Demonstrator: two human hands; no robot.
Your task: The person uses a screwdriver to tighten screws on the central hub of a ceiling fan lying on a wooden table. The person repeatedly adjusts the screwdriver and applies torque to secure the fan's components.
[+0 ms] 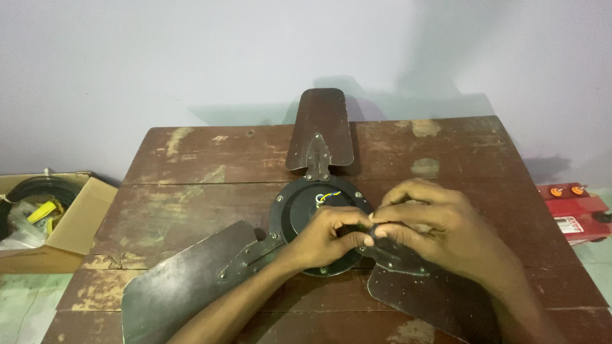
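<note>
— What's getting hidden?
— Both hands, left hand (325, 236) and right hand (433, 223), are pinching a small dark part (371, 233), mostly covered, over the fan motor (319, 223) at mid-counter (191, 165).
— Blades?
— Three blades (320, 127) are showing, two running off the near edge.

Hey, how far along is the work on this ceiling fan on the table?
Done: the fan motor lies on the wooden table, yellow and blue wires showing at its hub. In hand: the left hand and right hand pinch a small dark part together above the motor. Left: all three blades remain bolted on.
</note>
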